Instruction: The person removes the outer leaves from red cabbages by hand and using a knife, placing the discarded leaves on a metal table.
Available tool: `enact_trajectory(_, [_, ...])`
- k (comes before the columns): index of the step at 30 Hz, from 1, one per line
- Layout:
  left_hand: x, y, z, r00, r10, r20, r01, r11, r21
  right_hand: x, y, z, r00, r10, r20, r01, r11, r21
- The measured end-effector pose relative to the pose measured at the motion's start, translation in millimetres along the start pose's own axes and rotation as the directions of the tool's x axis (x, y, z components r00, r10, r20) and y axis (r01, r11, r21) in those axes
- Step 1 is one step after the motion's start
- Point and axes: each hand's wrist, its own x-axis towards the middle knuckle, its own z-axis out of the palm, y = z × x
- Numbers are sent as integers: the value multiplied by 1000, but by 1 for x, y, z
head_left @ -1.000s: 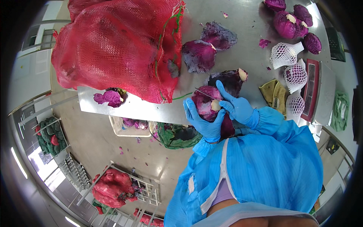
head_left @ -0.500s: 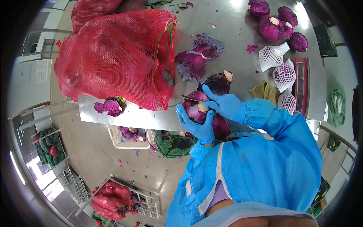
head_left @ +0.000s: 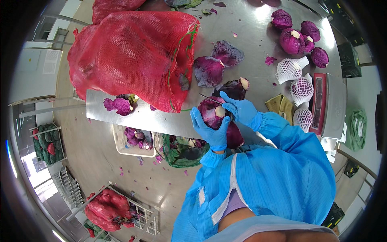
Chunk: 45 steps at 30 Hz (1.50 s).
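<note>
- Since the frame half a second ago, the knife point(head_left: 209, 98) has swung: its tip, then at the left edge of the red cabbage point(head_left: 209, 113), now points past the cabbage's upper edge. The whole view has also shifted, so things on the steel table point(head_left: 254, 52) sit slightly lower.
- The red cabbage is held at the table's near edge, its pale cut stem facing up.
- The left hand point(head_left: 213, 134), gloved in blue, grips it from the left and below, fingers and thumb spread around its side.
- The right hand point(head_left: 244, 112), also gloved, has its fingers closed on the knife; the handle is hidden.
- A purple leafy piece point(head_left: 234, 136) is just beside the left thumb; whether it is attached, I cannot tell.
- Just beyond the red cabbage lies a dark purple piece point(head_left: 229, 89) with a pale stem end.
- Farther left is a red mesh sack point(head_left: 129, 60); to the right are an olive cloth point(head_left: 280, 107), white foam nets point(head_left: 301, 88) and a red-fronted scale point(head_left: 318, 101).
</note>
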Motion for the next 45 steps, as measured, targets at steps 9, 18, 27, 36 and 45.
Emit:
enact_trajectory(9, [-8,-15,-7,1000,18,7,-18,998,-52,29,-13,-38,983,158,96,-180,932,314])
enact_trajectory(18, [-9,-25,-12,998,-62,-2,60,976,-210,17,-14,-8,923,-346,-165,338,938,-75])
enact_trajectory(27, [-16,-35,-15,994,-102,-30,87,944,-318,95,58,9,980,60,-192,-69,997,-38])
enact_trajectory(36, [-51,-56,-49,963,-262,65,260,834,-487,90,48,9,933,262,-248,-155,912,380])
enact_trajectory(45, [-53,-15,-43,925,-368,98,362,770,-525,-44,-17,22,996,-10,86,-9,974,225])
